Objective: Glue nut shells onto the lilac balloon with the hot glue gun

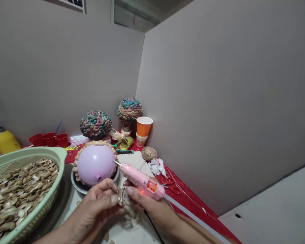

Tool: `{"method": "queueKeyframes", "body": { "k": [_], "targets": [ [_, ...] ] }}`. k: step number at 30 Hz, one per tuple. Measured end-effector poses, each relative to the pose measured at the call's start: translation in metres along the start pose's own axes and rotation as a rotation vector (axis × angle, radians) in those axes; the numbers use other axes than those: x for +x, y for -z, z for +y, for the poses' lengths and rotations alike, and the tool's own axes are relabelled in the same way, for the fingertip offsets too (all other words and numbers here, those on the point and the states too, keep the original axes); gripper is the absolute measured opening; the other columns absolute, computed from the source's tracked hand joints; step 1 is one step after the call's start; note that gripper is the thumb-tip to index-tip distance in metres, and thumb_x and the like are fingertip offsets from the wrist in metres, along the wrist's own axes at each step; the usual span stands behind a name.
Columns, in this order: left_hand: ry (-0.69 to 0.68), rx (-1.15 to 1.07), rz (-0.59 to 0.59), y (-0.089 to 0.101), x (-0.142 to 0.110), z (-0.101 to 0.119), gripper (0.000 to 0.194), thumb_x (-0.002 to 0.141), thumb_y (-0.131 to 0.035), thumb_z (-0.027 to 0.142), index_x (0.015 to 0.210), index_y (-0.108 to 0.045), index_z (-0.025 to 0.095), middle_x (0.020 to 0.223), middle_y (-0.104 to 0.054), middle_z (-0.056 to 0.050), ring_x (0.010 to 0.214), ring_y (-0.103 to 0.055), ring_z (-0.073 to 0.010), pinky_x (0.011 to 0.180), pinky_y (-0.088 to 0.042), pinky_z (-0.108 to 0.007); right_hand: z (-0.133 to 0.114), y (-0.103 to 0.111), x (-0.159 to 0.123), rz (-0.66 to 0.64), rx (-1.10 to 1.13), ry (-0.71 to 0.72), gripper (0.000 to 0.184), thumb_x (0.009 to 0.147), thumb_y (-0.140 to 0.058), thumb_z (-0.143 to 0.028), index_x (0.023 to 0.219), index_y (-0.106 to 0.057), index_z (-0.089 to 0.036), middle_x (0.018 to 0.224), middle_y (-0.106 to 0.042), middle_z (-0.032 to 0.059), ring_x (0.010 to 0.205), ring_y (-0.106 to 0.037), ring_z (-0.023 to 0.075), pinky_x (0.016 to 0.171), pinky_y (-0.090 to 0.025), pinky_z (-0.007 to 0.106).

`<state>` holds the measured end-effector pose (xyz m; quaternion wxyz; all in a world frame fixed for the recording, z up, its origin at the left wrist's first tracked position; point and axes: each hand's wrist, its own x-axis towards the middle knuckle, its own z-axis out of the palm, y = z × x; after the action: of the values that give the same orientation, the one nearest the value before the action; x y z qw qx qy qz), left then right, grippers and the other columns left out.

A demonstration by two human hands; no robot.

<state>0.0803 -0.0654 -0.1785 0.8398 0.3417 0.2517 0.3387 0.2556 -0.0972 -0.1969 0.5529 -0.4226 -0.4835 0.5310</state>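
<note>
My left hand (99,203) pinches a small piece of peanut shell (121,196) between thumb and fingertips. Wrapped round the handle of a pink hot glue gun (139,178), my right hand (149,203) has its thumb at the same piece of shell. The gun's metal nozzle points up and left, and a red light glows on its body. Just beyond the hands, a lilac balloon (96,164) sits in a bowl (77,184), with shells (77,159) covering its far and left sides. A crumpled whitish bundle (130,215) lies below my hands, partly hidden and blurred.
A green basket (62,156) of peanut shells stands at left. Two colourful shell-covered balls (96,124) are at the back, beside stacked paper cups (144,127). Twine (149,153), red-handled scissors (174,188) and white scraps (157,167) lie along the right. Red cups (49,139) stand behind.
</note>
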Motion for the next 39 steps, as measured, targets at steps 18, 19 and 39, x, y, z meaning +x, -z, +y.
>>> {"method": "queueKeyframes", "body": {
  "k": [18, 19, 39],
  "targets": [
    [0.046, 0.08, -0.071, 0.003, 0.007, -0.013, 0.027, 0.066, -0.085, 0.023, 0.081, -0.065, 0.014, 0.08, -0.066, -0.004, 0.072, -0.059, -0.0134, 0.068, -0.048, -0.027, 0.012, 0.009, -0.003, -0.078, -0.251, 0.109, 0.038, 0.073, -0.075, -0.051, 0.072, -0.058, -0.017, 0.069, -0.051, 0.0003, 0.061, -0.05, 0.0136, 0.055, -0.046, 0.024],
    [0.049, 0.085, -0.067, 0.004, 0.007, -0.013, 0.027, 0.066, -0.085, 0.023, 0.082, -0.065, 0.014, 0.081, -0.066, -0.004, 0.072, -0.059, -0.0134, 0.069, -0.048, -0.027, 0.015, 0.01, -0.003, -0.087, -0.243, 0.103, 0.038, 0.074, -0.074, -0.051, 0.073, -0.058, -0.016, 0.07, -0.052, 0.0006, 0.063, -0.051, 0.0139, 0.057, -0.046, 0.024],
    [-0.129, 0.225, 0.049, 0.023, 0.016, 0.0, 0.026, 0.069, -0.082, 0.025, 0.079, -0.06, 0.016, 0.069, -0.06, 0.002, 0.062, -0.054, -0.0106, 0.065, -0.044, -0.025, 0.02, 0.027, -0.005, 0.063, -0.125, -0.055, 0.041, 0.076, -0.07, -0.058, 0.073, -0.067, -0.018, 0.067, -0.056, 0.0011, 0.06, -0.048, 0.0145, 0.057, -0.043, 0.027]
  ]
}}
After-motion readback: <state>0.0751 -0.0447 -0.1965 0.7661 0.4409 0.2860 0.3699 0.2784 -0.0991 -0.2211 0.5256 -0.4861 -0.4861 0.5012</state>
